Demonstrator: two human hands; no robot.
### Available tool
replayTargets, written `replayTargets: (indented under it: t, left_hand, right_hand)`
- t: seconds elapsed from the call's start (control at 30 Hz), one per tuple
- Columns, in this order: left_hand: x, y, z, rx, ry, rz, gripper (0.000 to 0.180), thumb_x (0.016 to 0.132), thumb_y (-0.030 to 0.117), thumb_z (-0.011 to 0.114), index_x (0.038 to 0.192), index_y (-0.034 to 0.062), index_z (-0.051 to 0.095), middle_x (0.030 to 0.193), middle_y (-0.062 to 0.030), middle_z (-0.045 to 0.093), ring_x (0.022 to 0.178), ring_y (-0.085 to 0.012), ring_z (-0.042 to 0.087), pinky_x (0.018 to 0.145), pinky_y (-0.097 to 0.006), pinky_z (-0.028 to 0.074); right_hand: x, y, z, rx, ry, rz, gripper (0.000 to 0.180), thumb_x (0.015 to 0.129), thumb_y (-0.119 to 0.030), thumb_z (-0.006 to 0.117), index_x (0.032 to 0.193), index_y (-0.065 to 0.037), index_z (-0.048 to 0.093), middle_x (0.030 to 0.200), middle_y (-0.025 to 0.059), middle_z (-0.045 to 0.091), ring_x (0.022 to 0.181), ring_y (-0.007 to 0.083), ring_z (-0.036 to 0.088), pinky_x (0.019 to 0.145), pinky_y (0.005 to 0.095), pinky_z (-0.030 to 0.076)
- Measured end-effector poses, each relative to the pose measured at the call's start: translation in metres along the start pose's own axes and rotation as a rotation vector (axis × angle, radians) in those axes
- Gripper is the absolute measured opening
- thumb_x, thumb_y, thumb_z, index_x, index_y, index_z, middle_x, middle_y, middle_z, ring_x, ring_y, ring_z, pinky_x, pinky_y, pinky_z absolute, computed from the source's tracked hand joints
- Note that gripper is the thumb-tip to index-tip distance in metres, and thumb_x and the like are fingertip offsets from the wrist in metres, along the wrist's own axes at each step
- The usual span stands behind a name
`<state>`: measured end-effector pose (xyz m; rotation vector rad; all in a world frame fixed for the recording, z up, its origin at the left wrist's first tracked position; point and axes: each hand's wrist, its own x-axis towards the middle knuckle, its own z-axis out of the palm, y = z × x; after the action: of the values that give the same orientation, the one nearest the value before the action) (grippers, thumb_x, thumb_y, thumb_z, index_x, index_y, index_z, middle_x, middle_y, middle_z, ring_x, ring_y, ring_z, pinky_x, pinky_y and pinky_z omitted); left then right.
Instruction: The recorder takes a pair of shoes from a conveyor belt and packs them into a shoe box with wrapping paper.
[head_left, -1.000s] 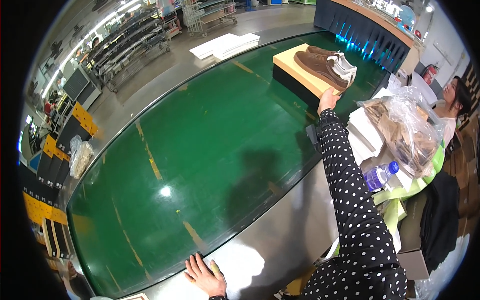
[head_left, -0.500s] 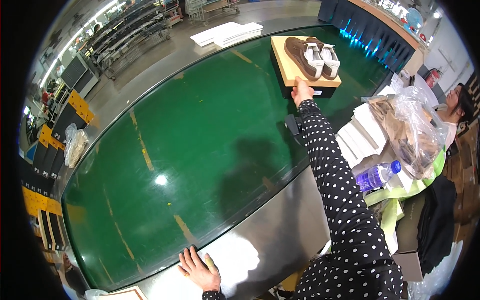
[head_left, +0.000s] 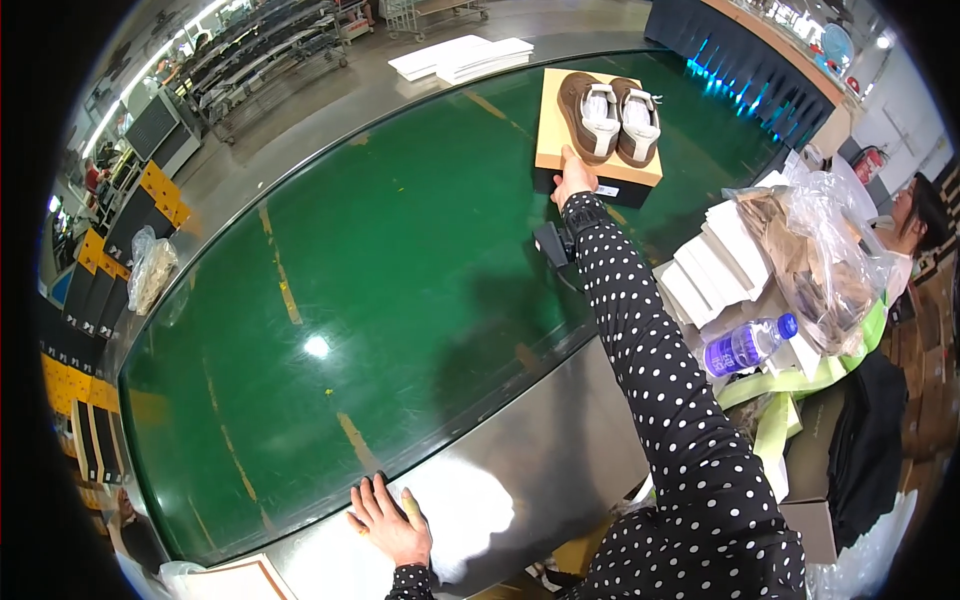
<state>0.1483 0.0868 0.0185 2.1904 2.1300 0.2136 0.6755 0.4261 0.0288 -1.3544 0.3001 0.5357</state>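
A shoebox (head_left: 547,131) with a tan lid and black base sits at the far right of the green conveyor belt (head_left: 420,250). On its lid lie two brown-and-white shoes, a left one (head_left: 592,120) beside a right one (head_left: 637,122). My right hand (head_left: 574,180) grips the box's near edge, one finger on top of the lid and the rest partly hidden. My left hand (head_left: 393,523) lies flat with fingers spread on the metal table edge (head_left: 480,520), its fingertips by the belt's rim, holding nothing. A black device (head_left: 552,243) is partly hidden beside my right wrist.
To the right are stacked white papers (head_left: 715,265), a clear bag of brown paper (head_left: 800,250) and a purple-labelled bottle (head_left: 750,345). A person (head_left: 912,220) is at the far right. White sheets (head_left: 465,58) lie beyond the belt; black-and-orange boxes (head_left: 95,285) stand at left.
The shoebox and shoes have shifted a little left and turned slightly, with my right hand on the box's edge. My left hand stays spread on the metal edge.
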Motion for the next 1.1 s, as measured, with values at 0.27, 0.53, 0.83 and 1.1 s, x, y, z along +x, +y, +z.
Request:
replayTargets:
  t: [0.27, 0.53, 0.83, 1.1]
  left_hand:
    - [0.001, -0.001, 0.005, -0.024, -0.006, -0.001, 0.052, 0.097, 0.040, 0.046, 0.136, 0.0078, 0.050, 0.141, -0.0169, 0.047, 0.139, -0.0365, 0.032, 0.114, -0.058, 0.011]
    - [0.000, -0.001, 0.006, -0.017, 0.055, 0.019, 0.050, 0.097, 0.040, 0.046, 0.136, 0.0087, 0.051, 0.141, -0.0138, 0.048, 0.139, -0.0329, 0.032, 0.115, -0.056, 0.011]
    - [-0.006, -0.005, 0.012, -0.062, 0.151, 0.016, 0.052, 0.095, 0.043, 0.051, 0.134, 0.0094, 0.053, 0.140, -0.0144, 0.050, 0.137, -0.0336, 0.037, 0.114, -0.059, 0.015]
    - [-0.003, -0.027, 0.023, -0.474, 0.236, -0.073, 0.054, 0.095, 0.044, 0.052, 0.132, 0.0046, 0.053, 0.135, -0.0154, 0.053, 0.132, -0.0322, 0.042, 0.114, -0.054, 0.019]
  right_hand:
    - [-0.031, 0.006, -0.009, 0.104, -0.155, -0.055, 0.040, 0.076, -0.034, 0.081, 0.097, -0.007, 0.060, 0.080, 0.0026, 0.058, 0.062, 0.0126, 0.056, 0.058, 0.0316, 0.047]
    - [-0.098, 0.039, -0.037, 0.144, -0.334, -0.054, 0.035, 0.077, -0.029, 0.082, 0.079, -0.003, 0.060, 0.067, 0.0052, 0.058, 0.049, 0.0130, 0.053, 0.041, 0.0241, 0.041]
    - [-0.230, 0.031, -0.145, -0.127, -0.688, 0.171, 0.046, 0.080, -0.035, 0.080, 0.097, -0.003, 0.051, 0.077, 0.0023, 0.050, 0.064, 0.0143, 0.058, 0.056, 0.0259, 0.052]
    - [-0.351, 0.012, -0.237, -0.336, -0.864, 0.366, 0.048, 0.079, -0.034, 0.080, 0.104, -0.003, 0.051, 0.084, 0.0057, 0.048, 0.073, 0.0183, 0.059, 0.064, 0.0304, 0.056]
